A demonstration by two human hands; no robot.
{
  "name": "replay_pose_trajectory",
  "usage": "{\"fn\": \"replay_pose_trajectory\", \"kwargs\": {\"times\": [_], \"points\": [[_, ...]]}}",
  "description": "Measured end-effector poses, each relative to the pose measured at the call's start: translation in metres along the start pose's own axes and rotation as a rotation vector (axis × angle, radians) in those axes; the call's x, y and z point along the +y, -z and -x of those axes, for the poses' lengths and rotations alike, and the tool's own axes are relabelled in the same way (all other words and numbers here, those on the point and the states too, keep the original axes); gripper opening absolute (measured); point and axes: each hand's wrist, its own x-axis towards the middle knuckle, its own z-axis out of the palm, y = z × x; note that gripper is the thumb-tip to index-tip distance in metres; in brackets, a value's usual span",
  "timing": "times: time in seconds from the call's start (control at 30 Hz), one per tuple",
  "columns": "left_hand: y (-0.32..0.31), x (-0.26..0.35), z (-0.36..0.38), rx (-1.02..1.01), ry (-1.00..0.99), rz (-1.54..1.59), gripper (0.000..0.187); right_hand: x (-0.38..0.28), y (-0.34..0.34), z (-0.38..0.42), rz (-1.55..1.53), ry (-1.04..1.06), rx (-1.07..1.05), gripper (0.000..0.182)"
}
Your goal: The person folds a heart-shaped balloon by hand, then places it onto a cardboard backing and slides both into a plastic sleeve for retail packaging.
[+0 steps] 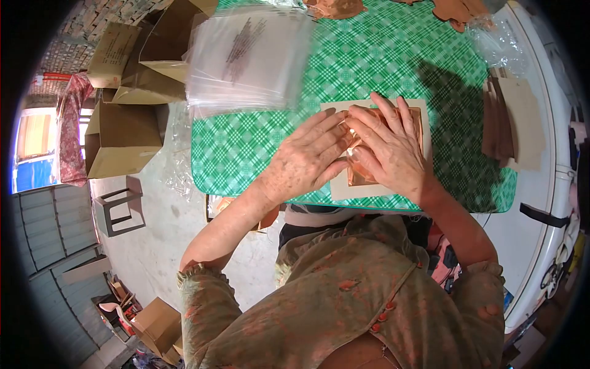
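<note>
A shiny copper-coloured sheet (pixel 359 178), wrinkled and glossy, lies over a pale square card (pixel 344 190) near the front edge of the table. My left hand (pixel 310 154) rests flat with fingers stretched toward the upper left of the sheet. Spread across the sheet's middle and right is my right hand (pixel 393 144), its fingers apart and pointing up and left. The fingertips of both hands meet close to the sheet's upper left part. Much of the sheet is hidden under the hands.
A green checked cloth (pixel 362 55) covers the table. Clear plastic bags (pixel 249 58) are stacked at its back left. Brown and beige pieces (pixel 519 123) lie at the right, near crumpled clear plastic (pixel 498 43). Cardboard boxes (pixel 126 135) stand left, with a small stool (pixel 117 212) on the floor.
</note>
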Motion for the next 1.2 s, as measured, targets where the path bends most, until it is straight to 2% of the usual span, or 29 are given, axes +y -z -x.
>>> {"fn": "replay_pose_trajectory", "kwargs": {"times": [0.3,0.5,0.6,0.9,1.0,1.1,1.13,1.2], "points": [[0.002,0.009,0.001,-0.023,0.010,-0.033,0.051,-0.007,-0.002,-0.002,0.042,-0.016,0.028,0.053],[0.003,0.013,0.007,0.045,0.026,0.013,0.050,-0.005,-0.005,-0.001,0.006,-0.021,0.033,0.058],[-0.001,0.011,0.010,0.052,-0.024,0.041,0.047,-0.004,-0.005,-0.001,-0.002,-0.022,0.025,0.060],[0.002,0.018,0.004,0.074,0.056,0.097,0.030,-0.004,-0.004,0.000,-0.030,-0.038,-0.013,0.080],[0.000,0.023,-0.001,0.127,0.050,0.058,0.028,-0.004,-0.001,-0.001,-0.027,-0.031,-0.029,0.084],[-0.012,0.037,-0.011,0.296,0.126,0.074,0.031,-0.004,-0.004,-0.001,-0.019,-0.018,-0.026,0.084],[-0.018,0.040,-0.014,0.339,0.144,0.079,0.040,-0.003,-0.003,-0.001,-0.018,-0.020,-0.037,0.084],[-0.024,0.057,-0.018,0.402,0.297,0.191,0.046,-0.002,-0.003,0.001,-0.015,-0.028,-0.042,0.084]]}}
